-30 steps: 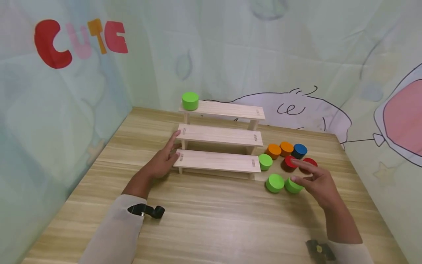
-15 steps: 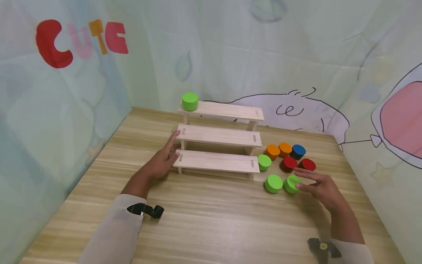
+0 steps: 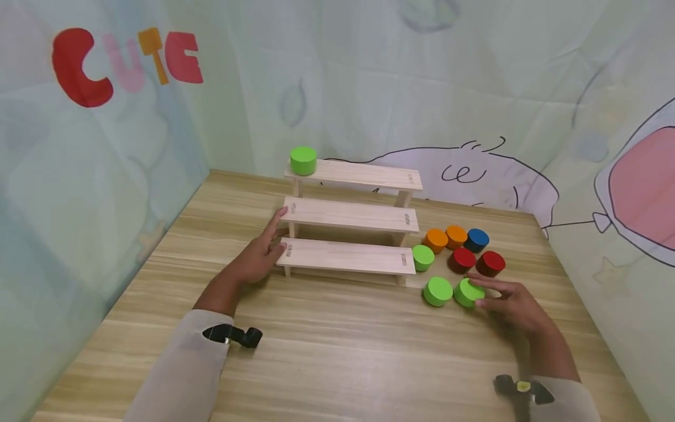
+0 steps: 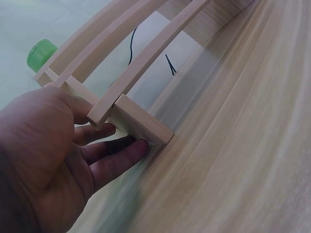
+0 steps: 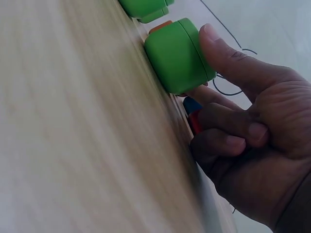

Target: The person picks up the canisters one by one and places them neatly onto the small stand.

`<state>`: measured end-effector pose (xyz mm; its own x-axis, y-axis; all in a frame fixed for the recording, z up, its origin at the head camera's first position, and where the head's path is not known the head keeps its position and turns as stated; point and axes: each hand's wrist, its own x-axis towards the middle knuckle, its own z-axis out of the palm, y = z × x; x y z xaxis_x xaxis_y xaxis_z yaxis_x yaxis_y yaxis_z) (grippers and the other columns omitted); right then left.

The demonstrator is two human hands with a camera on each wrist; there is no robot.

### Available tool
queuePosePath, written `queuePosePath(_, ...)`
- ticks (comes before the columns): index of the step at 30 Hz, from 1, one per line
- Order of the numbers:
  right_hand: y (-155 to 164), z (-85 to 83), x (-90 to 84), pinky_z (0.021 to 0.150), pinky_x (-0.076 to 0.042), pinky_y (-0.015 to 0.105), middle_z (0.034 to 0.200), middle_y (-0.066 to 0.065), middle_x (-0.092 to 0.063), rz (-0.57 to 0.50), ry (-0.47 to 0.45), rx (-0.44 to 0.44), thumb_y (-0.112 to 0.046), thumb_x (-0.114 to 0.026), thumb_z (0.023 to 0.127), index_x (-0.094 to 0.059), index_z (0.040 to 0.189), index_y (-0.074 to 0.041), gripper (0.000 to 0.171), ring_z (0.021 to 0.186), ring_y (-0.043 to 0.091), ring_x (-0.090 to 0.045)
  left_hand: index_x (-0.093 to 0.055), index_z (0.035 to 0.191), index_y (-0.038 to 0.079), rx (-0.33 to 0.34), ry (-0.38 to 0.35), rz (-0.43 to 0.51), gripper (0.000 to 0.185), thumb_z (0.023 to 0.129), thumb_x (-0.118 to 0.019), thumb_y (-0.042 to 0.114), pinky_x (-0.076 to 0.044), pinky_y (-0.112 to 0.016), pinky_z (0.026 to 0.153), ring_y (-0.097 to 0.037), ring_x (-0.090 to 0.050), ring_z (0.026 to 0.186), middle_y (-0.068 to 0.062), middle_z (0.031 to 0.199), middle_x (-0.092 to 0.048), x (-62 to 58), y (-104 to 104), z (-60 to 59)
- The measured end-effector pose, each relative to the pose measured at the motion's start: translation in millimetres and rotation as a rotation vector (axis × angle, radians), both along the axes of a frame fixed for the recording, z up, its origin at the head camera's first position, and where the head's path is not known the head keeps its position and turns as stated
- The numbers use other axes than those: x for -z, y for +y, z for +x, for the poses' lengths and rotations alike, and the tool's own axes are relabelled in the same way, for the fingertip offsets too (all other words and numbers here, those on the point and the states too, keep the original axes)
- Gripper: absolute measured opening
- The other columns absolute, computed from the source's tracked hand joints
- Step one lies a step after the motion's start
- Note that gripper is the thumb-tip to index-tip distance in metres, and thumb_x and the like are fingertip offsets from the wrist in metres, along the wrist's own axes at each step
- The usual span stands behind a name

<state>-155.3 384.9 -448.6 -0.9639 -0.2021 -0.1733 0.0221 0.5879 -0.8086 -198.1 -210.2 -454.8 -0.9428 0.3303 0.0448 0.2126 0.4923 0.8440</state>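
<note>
A pale wooden three-step stand stands mid-table. My left hand holds its left end, thumb at the lowest step and index finger at the middle one. In the left wrist view, the other fingers press against the side support. On the right, my right hand pinches a green round block between thumb and index finger, its remaining fingers curled in. This block has a seam near its top and is right at the table surface. One green round block sits on the top step's left end.
Beside the pinched block lies another green block, with a further green one against the stand's right end. Behind are red blocks, orange blocks and a blue block. Printed cloth walls enclose the table.
My right hand has come down from over the red and green blocks, drawn back slightly right, and taken the right-hand green block between thumb and index finger. My left hand stays on the stand.
</note>
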Motion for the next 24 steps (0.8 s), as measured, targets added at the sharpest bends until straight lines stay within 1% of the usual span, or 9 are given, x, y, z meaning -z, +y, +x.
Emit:
queuePosePath(3, 2.6, 1.3, 2.6, 0.060, -0.039, 0.029, 0.145, -0.018, -0.071, 0.010, -0.022, 0.029, -0.020, -0.087, 0.093, -0.066, 0.151, -0.011, 0.062, 0.088, 0.015, -0.049, 0.008, 0.176, 0.041, 0.004, 0.001, -0.003, 0.079, 0.118, -0.041, 0.018, -0.037, -0.071, 0.126, -0.055, -0.041, 0.157, -0.030, 0.176, -0.030, 0.2, 1.0, -0.6)
queuePosePath(5, 3.6, 2.6, 4.2, 0.059, -0.039, 0.029, 0.133, -0.032, -0.068, 0.022, -0.036, 0.047, -0.022, -0.087, 0.094, -0.066, 0.151, -0.012, 0.062, 0.075, 0.014, -0.042, 0.008, 0.175, 0.041, 0.004, -0.001, -0.004, 0.079, 0.118, -0.041, 0.018, -0.037, -0.071, 0.125, -0.055, -0.041, 0.158, -0.030, 0.176, -0.030, 0.0, 1.5, -0.6)
queuePosePath(6, 3.8, 3.1, 4.8, 0.060, -0.040, 0.029, 0.130, -0.035, -0.066, 0.029, -0.042, 0.054, -0.023, -0.087, 0.094, -0.066, 0.151, -0.013, 0.062, 0.075, 0.013, -0.042, 0.008, 0.175, 0.042, 0.004, -0.002, -0.004, 0.079, 0.118, -0.041, 0.018, -0.037, -0.071, 0.125, -0.055, -0.040, 0.158, -0.030, 0.177, -0.030, -0.1, 1.8, -0.6)
queuePosePath(8, 3.6, 3.9, 6.2, 0.063, -0.041, 0.028, 0.133, -0.031, -0.069, 0.046, -0.042, 0.065, -0.025, -0.087, 0.094, -0.067, 0.151, -0.014, 0.061, 0.081, 0.013, -0.046, 0.008, 0.175, 0.043, 0.000, -0.004, -0.006, 0.079, 0.118, -0.041, 0.018, -0.037, -0.071, 0.126, -0.054, -0.039, 0.159, -0.029, 0.177, -0.030, -0.3, 2.0, -0.4)
queuePosePath(12, 1.8, 4.6, 6.8, 0.072, -0.044, 0.026, 0.155, -0.003, -0.067, 0.098, -0.026, 0.067, -0.029, -0.086, 0.095, -0.067, 0.151, -0.017, 0.060, 0.105, 0.013, -0.049, 0.008, 0.175, 0.043, -0.003, -0.005, -0.011, 0.080, 0.118, -0.041, 0.018, -0.037, -0.071, 0.126, -0.054, -0.040, 0.159, -0.029, 0.177, -0.030, -0.4, 2.1, 0.0)
queuePosePath(16, -1.0, 4.8, 4.3, 0.074, -0.048, 0.025, 0.162, 0.015, -0.058, 0.124, -0.010, 0.063, -0.029, -0.085, 0.096, -0.067, 0.151, -0.017, 0.058, 0.107, 0.013, -0.051, 0.009, 0.175, 0.042, -0.007, -0.007, -0.019, 0.079, 0.118, -0.041, 0.018, -0.036, -0.071, 0.126, -0.055, -0.040, 0.158, -0.030, 0.176, -0.030, -0.1, 1.8, 0.7)
queuePosePath(19, -2.3, 4.6, 2.2, 0.073, -0.050, 0.024, 0.161, 0.017, -0.059, 0.121, 0.003, 0.057, -0.028, -0.085, 0.097, -0.068, 0.150, -0.016, 0.057, 0.102, 0.013, -0.054, 0.009, 0.175, 0.043, -0.011, -0.008, -0.021, 0.079, 0.118, -0.041, 0.018, -0.036, -0.071, 0.126, -0.055, -0.040, 0.158, -0.029, 0.177, -0.030, 0.5, 0.9, 0.7)
queuePosePath(20, -2.6, 4.6, 1.4, 0.073, -0.050, 0.025, 0.159, 0.013, -0.062, 0.116, 0.005, 0.057, -0.028, -0.085, 0.097, -0.068, 0.150, -0.015, 0.057, 0.100, 0.013, -0.055, 0.009, 0.175, 0.043, -0.011, -0.007, -0.021, 0.080, 0.118, -0.041, 0.018, -0.036, -0.071, 0.126, -0.055, -0.040, 0.158, -0.029, 0.177, -0.030, 0.7, 0.8, 0.4)
queuePosePath(24, -2.3, 4.7, -0.9, 0.073, -0.051, 0.024, 0.146, -0.015, -0.071, 0.105, 0.017, 0.059, -0.029, -0.085, 0.097, -0.069, 0.148, -0.014, 0.056, 0.100, 0.009, -0.055, 0.009, 0.175, 0.044, -0.014, -0.006, -0.020, 0.080, 0.118, -0.041, 0.019, -0.036, -0.071, 0.126, -0.054, -0.040, 0.158, -0.029, 0.177, -0.030, 0.1, 0.6, -0.5)
